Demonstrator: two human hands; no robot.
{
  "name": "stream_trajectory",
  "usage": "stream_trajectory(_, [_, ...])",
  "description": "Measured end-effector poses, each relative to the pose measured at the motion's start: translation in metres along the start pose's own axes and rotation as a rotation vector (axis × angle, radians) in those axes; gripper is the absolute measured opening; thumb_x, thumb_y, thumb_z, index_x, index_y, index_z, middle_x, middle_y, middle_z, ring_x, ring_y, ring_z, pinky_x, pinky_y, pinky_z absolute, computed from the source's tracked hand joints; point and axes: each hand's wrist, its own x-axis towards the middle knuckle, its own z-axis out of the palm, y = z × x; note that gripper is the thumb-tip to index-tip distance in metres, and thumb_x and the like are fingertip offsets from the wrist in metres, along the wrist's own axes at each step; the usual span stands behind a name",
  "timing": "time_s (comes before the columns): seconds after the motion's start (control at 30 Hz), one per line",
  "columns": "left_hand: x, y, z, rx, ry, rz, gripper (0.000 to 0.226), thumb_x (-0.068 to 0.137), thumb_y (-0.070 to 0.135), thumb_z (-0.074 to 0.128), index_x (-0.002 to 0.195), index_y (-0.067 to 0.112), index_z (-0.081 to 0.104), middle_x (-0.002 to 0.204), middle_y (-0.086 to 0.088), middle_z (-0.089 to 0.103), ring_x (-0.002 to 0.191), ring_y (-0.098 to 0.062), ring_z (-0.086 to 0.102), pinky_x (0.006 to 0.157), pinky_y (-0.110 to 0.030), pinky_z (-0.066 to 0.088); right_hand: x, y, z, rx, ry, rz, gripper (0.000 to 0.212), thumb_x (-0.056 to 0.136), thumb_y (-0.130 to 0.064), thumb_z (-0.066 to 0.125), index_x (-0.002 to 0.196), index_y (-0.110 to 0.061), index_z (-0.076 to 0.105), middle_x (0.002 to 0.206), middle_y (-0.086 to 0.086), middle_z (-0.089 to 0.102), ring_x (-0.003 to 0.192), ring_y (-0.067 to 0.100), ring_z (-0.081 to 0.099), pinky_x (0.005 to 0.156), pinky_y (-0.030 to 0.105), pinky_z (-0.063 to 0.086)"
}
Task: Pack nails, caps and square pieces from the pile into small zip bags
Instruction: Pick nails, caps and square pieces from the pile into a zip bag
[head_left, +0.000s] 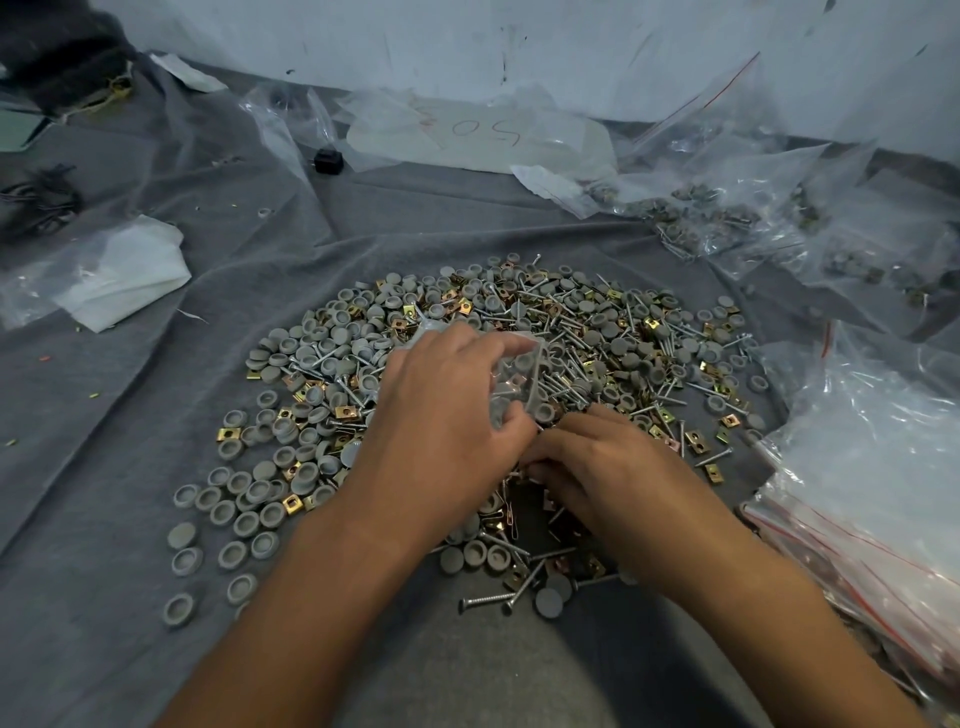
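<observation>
So, mid-fill on one small bag, with plenty of pile left to go.

Left hand (447, 410) has its fingers curled round a clear zip bag (514, 379), holding it just over the pile (493, 395) of grey caps, nails and brass squares spread on the grey cloth (130, 415). Right hand (587, 462) is down in the pile with fingers bent, but I can't tell if it has a piece pinched. Next move looks like feeding pieces into the bag mouth, so the left needs to keep it open. Only writing I can read is what looks like "50" on a plastic sheet (483, 135) by the wall. Filled bags (727, 218) sit far right.
</observation>
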Motion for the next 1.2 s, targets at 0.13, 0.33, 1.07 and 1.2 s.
stream_trajectory(0.13, [0.0,-0.001,0.0,-0.013,-0.009,-0.008,0.048,0.087,0.035,0.064,0.134,0.038,0.054,0.089,0.028,0.037,0.089,-0.001,0.038,0.101,-0.032,0.034,0.0,0.007,-0.012,0.368,0.176,0.109,0.013,0.092,-0.039,0.053,0.095,-0.034,0.064,0.08,-0.018,0.062,0.081,-0.002,0.058,0.067,0.011,0.041])
stream_trajectory(0.33, [0.0,-0.002,0.002,0.021,-0.003,0.007,0.048,0.088,0.04,0.064,0.134,0.039,0.053,0.092,0.024,0.042,0.093,-0.001,0.04,0.095,-0.027,0.028,0.003,-0.007,-0.024,0.605,0.54,0.065,0.004,0.094,-0.023,0.069,0.095,-0.027,0.071,0.077,-0.014,0.068,0.072,0.005,0.065,0.058,0.012,0.046])
stream_trajectory(1.07, [0.001,-0.003,-0.005,0.016,0.031,0.04,0.039,0.087,0.032,0.051,0.125,0.035,0.058,0.085,0.024,0.039,0.086,0.004,0.04,0.088,-0.03,0.032,0.019,0.002,-0.027,-0.036,0.6,-0.061,0.025,0.09,-0.003,0.072,0.11,-0.018,0.076,0.125,0.006,0.062,0.111,0.02,0.051,0.084,0.023,0.04])
stream_trajectory(1.2, [0.003,-0.006,-0.018,0.011,0.052,0.11,0.036,0.087,0.052,0.045,0.115,0.037,0.062,0.081,0.027,0.036,0.086,0.012,0.038,0.086,-0.03,0.03,0.032,0.002,-0.048,-0.104,0.537,-0.205,0.014,0.093,-0.024,0.068,0.103,-0.017,0.075,0.124,0.002,0.065,0.112,0.019,0.052,0.089,0.026,0.044])
